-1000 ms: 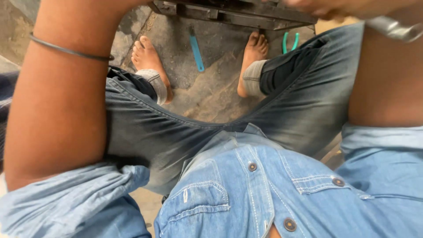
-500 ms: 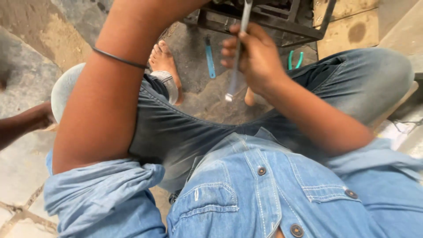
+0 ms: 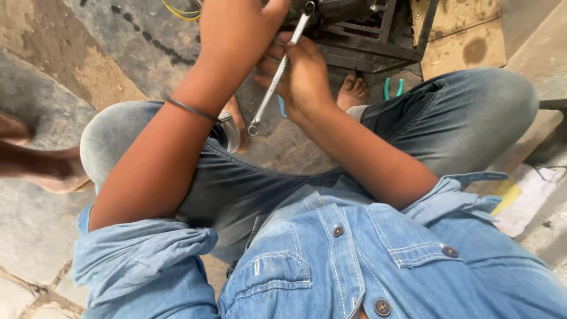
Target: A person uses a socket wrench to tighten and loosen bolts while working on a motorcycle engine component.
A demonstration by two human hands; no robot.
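My right hand [image 3: 304,74] is closed around the shaft of a long silver ring spanner [image 3: 277,74]. The spanner's upper end reaches a dark metal machine frame [image 3: 366,35] at the top of the view, and its lower ring end hangs free above my knee. My left hand [image 3: 239,26] reaches up beside the spanner to the same frame; its fingers are cut off by the top edge. A thin black band circles my left forearm. I sit with knees apart in grey jeans and a blue denim shirt.
A blue-handled tool [image 3: 282,106] and green-handled pliers [image 3: 393,88] lie on the stone floor by my bare feet. Another person's foot [image 3: 41,168] stands at the left edge. Papers [image 3: 525,198] lie at the right, with yellow wires [image 3: 183,10] at the top.
The view has shifted so that both hands and the machine frame show. My right hand with the spanner came into view and rose to the frame, and my left hand moved in beside it.
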